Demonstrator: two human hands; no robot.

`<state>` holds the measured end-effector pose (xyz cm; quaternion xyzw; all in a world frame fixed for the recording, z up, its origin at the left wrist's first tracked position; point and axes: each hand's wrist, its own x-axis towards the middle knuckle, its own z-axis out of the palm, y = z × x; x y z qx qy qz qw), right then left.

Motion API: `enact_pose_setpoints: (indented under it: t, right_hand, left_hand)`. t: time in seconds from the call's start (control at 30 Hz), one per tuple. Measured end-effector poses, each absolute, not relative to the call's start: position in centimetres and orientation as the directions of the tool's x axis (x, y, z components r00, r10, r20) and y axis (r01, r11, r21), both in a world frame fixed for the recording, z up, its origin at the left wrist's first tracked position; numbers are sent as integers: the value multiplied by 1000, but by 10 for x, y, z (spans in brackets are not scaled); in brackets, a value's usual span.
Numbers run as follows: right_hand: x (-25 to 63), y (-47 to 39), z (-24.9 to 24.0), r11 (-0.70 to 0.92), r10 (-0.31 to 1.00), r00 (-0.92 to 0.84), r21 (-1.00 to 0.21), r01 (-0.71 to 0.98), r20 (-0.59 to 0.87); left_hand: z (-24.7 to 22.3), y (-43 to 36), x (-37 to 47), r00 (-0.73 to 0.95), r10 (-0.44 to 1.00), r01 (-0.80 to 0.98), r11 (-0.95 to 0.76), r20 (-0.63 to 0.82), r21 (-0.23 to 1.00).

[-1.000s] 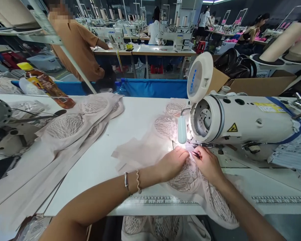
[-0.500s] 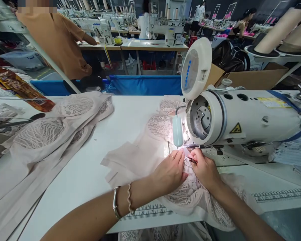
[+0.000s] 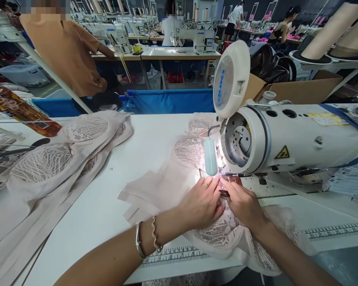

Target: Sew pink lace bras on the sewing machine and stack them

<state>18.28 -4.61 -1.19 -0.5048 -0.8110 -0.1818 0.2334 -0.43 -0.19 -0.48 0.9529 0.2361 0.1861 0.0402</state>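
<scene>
While the bench [image 3: 149, 139] shows white between the garment pile [image 3: 41, 163] at left and the sewing machine [image 3: 301, 135] at right, a measuring scale [image 3: 179, 254] lines its front edge. At lower centre, the left hand [image 3: 201, 204] rests fingers together on the lace garment [image 3: 216, 234], any pinch hidden; the right hand [image 3: 246, 208] closes its fingers on a small dark tool [image 3: 224, 193].

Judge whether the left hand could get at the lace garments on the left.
Probably yes: only sheer fabric and white tabletop seem to lie between the left hand and the lace garments, though it's busy beside the sewing machine.
</scene>
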Motion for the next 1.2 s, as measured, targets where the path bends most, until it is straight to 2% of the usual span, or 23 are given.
enact_pose_setpoints:
  t: [0.27, 0.67, 0.73, 0.8, 0.87, 1.0, 1.2]
  right_hand:
    - [185, -47, -18, 327, 873, -281, -50, 944, 399]
    - [183, -43, -10, 347, 846, -277, -76, 935, 455]
    - [186, -42, -8, 285, 879, -212, -117, 951, 427]
    - [190, -44, -5, 227, 911, -144, -178, 957, 386]
    - [194, -46, -1, 242, 920, -145, -235, 941, 365]
    - [199, -51, 3, 371, 884, -261, -245, 895, 388]
    - [192, -44, 0, 370, 875, -280, -173, 913, 394]
  left_hand:
    - [-6, -3, -6, 783, 518, 510, -852, 343, 120]
    - [-4, 0, -5, 788, 528, 541, -839, 318, 52]
    - [-3, -1, -6, 817, 465, 500, -866, 340, -17]
    - [-1, -5, -6, 878, 343, 399, -910, 334, -114]
    - [1, -12, -7, 916, 269, 325, -932, 297, -160]
    - [2, -16, -9, 907, 343, 370, -926, 245, -72]
    - [8, 5, -17, 900, 356, 341, -935, 252, 103]
